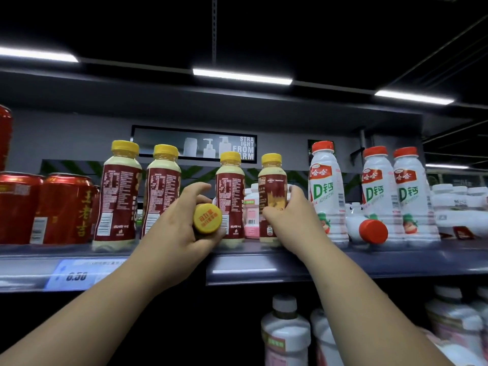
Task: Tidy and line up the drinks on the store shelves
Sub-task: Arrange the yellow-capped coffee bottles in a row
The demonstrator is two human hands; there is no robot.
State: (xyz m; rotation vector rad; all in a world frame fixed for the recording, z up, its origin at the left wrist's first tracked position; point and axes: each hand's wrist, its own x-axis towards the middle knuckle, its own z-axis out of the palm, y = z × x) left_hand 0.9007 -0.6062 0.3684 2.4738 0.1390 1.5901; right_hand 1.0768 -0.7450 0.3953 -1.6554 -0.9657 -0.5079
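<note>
Both bare: left hand [171, 228], right hand [293, 223]. Left forearm [92, 313] and right forearm [367, 302] bare along whole visible length, down to bottom frame edge. Forearms slim, smooth, widening toward camera under wide-angle lens. Fingers [196, 188] rounded at tips; nail detail too blurred to tell.

Glossy sheen is shown on the red metal cans [66, 207]; smooth plastic is seen in the yellow-capped bottles [118, 196].
</note>
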